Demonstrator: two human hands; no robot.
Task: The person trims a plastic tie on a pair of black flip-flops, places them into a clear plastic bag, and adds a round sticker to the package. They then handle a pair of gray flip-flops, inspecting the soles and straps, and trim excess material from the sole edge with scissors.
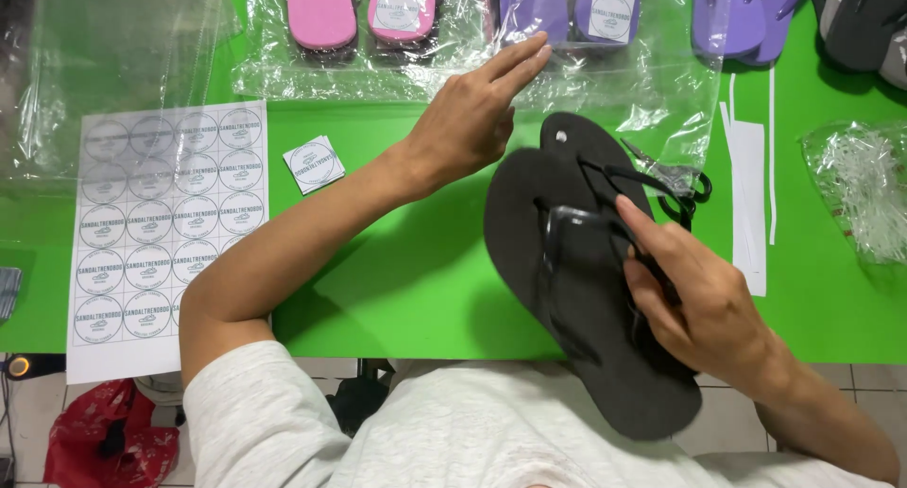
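1. Sandals [576,290], 2 black ones stacked, sit at the near edge of the green table [416,280], heels hanging off toward the person.
2. Right hand [704,304] is closed around the straps, thumb on top, holding the pair.
3. Left hand [472,115] is open and flat, fingers stretched out, holding nothing, fingertips on a clear bag [605,82] with purple sandals inside.
4. Sticker sheet [161,223] lies far left, 1 loose sticker [313,164] beside it.
5. Scissors [675,181] sit just behind the black pair.
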